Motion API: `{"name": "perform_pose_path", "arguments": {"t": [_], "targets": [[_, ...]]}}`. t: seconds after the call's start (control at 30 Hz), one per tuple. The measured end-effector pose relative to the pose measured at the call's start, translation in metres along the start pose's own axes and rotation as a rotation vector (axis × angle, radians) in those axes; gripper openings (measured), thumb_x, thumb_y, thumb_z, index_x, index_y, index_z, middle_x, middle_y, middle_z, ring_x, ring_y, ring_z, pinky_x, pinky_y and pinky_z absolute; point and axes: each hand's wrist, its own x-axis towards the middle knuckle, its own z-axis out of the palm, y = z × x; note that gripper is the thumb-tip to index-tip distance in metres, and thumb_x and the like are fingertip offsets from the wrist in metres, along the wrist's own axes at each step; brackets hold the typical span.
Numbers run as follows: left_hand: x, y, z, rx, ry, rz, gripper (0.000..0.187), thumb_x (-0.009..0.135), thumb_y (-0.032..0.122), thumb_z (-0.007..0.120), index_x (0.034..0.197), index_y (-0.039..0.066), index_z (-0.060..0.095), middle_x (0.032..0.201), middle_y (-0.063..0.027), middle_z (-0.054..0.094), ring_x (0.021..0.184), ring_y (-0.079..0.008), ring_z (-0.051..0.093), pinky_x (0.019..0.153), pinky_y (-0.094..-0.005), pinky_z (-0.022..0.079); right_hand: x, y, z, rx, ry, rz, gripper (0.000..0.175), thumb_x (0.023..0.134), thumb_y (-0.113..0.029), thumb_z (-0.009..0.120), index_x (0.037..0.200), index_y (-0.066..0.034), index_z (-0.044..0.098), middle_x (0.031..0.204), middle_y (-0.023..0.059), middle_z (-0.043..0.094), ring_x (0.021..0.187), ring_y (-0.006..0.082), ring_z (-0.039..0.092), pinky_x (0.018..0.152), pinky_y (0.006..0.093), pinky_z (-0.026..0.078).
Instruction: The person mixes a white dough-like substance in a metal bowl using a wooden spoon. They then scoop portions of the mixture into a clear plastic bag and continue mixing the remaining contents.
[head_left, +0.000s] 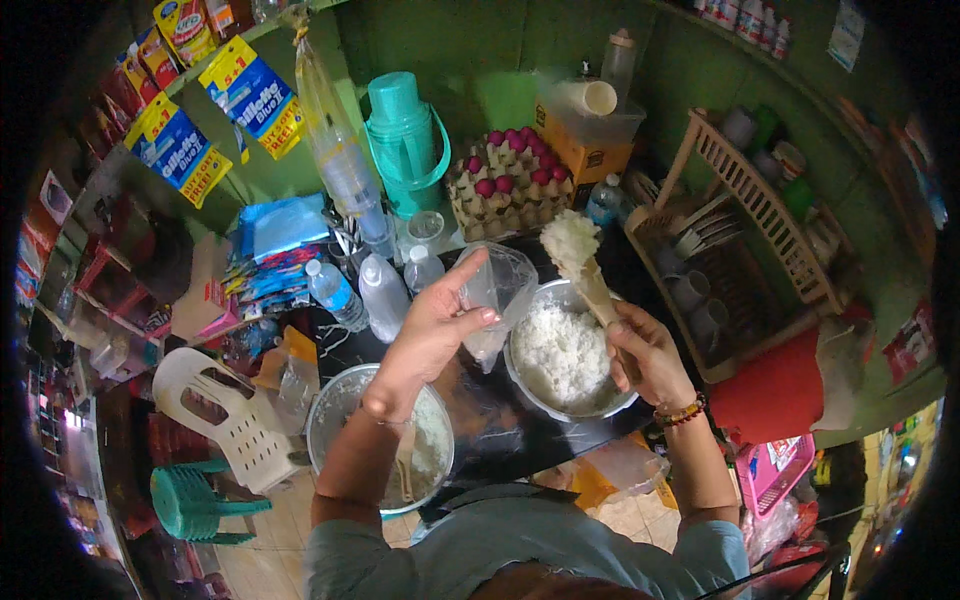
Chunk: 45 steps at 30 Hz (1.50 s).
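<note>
A clear plastic bag (504, 289) hangs from my left hand (442, 315), its mouth spread wide and its pointed bottom lower down. My right hand (649, 349) grips the handle of a wooden rice paddle (594, 289). A lump of white cooked rice (571, 240) clings to the paddle's raised head, to the right of the bag and apart from it. Below the paddle stands a metal pot (555, 411) heaped with white rice (564, 352). Under my left forearm is a second metal pot (313, 420) with rice against its wall and a wooden spatula (405, 465) in it.
Water bottles (335, 292) and a white bottle (382, 296) line the dark table's (480, 431) left back. Behind are a teal thermos (405, 142) and egg trays (510, 210) with several magenta eggs. A dish rack (750, 352) borders the right; a plastic chair (232, 420) stands left.
</note>
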Motion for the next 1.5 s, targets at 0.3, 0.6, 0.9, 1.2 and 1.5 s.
{"name": "perform_pose_path", "arguments": {"t": [0.3,0.6,0.9,1.2,1.5], "targets": [[0.01,-0.025,0.033,-0.225,0.093,0.082,0.081,0.089,-0.005,0.065,0.157,0.008,0.021,0.099,-0.0085,0.069,0.094,-0.0179,0.068,0.088,-0.0308,0.053,0.004,-0.004,0.035,-1.558,0.166,-0.863,0.04,0.087,-0.007,0.062,0.127,-0.0169,0.064,0.081,0.0095,0.062,0.057,0.0252,0.064,0.05,0.0358,0.053],[0.009,-0.024,0.027,-0.265,0.032,0.017,0.082,0.088,-0.007,0.064,0.156,0.009,0.023,0.136,-0.0086,0.054,0.094,-0.0175,0.068,0.089,-0.0308,0.054,-0.009,-0.003,0.037,-1.59,0.151,-0.701,0.04,0.085,-0.006,0.063,0.124,-0.0162,0.066,0.086,0.0124,0.063,0.066,0.034,0.065,0.056,0.0407,0.055],[0.002,-0.009,0.023,-0.282,0.027,0.047,0.081,0.088,-0.009,0.064,0.156,0.007,0.024,0.123,-0.0096,0.061,0.091,-0.0158,0.067,0.087,-0.0299,0.055,-0.012,-0.001,0.034,-1.37,0.11,-0.731,0.04,0.086,-0.005,0.065,0.125,-0.0142,0.065,0.086,0.0147,0.062,0.07,0.0355,0.065,0.06,0.0422,0.054],[-0.001,-0.008,0.024,-0.286,0.002,0.02,0.08,0.088,-0.006,0.065,0.156,0.007,0.024,0.099,-0.009,0.068,0.091,-0.0164,0.068,0.087,-0.03,0.054,-0.013,0.002,0.033,-1.426,0.12,-0.735,0.042,0.085,-0.004,0.062,0.125,-0.0148,0.064,0.089,0.0129,0.062,0.068,0.0325,0.066,0.06,0.0417,0.056],[0.001,-0.008,0.028,-0.24,0.012,0.022,0.08,0.087,-0.009,0.063,0.155,0.006,0.024,0.155,-0.0086,0.035,0.096,-0.0175,0.066,0.09,-0.0317,0.054,-0.014,0.005,0.023,-1.449,0.048,-0.737,0.049,0.08,0.0,0.061,0.126,-0.0146,0.063,0.088,0.0124,0.062,0.071,0.0321,0.066,0.061,0.041,0.056]]}}
